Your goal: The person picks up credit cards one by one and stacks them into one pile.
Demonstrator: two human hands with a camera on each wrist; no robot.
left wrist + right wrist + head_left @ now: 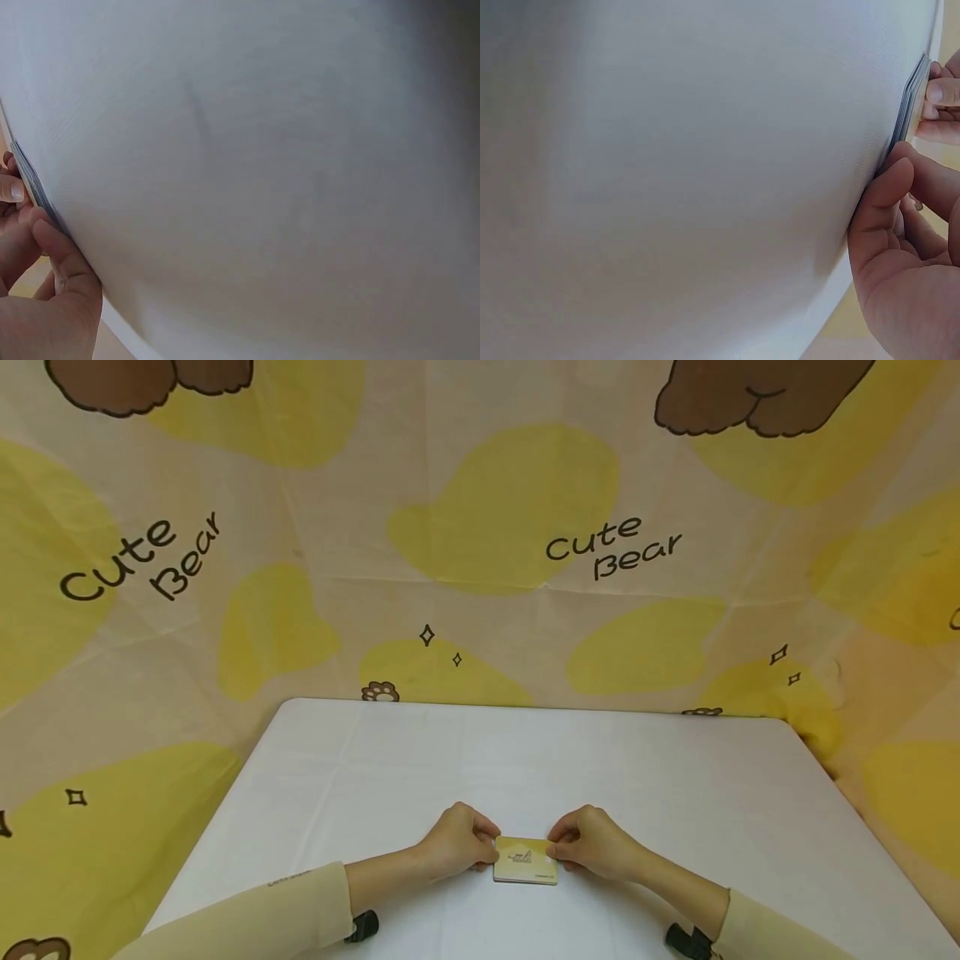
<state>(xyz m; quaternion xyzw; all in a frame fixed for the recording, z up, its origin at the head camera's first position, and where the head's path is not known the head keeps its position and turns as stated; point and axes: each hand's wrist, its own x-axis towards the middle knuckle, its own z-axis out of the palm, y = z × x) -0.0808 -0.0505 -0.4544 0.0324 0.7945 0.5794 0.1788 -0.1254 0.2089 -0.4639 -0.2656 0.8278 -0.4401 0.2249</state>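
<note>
A small stack of cards (525,861), its top one yellow with a dark line drawing, lies flat near the front of the white table. My left hand (457,845) pinches its left edge between thumb and fingers. On the opposite side my right hand (600,843) pinches the right edge the same way. Several thin layers show along the edge of the stack (909,105) in the right wrist view. The left wrist view also catches that layered edge (36,184), partly covered by the fingers.
The white table (525,760) has rounded far corners and spreads out around both hands. Behind it and at its sides hangs a beige and yellow cloth (487,510) printed with bears and lettering. A black strap (365,927) sits at the left wrist, another (686,941) at the right.
</note>
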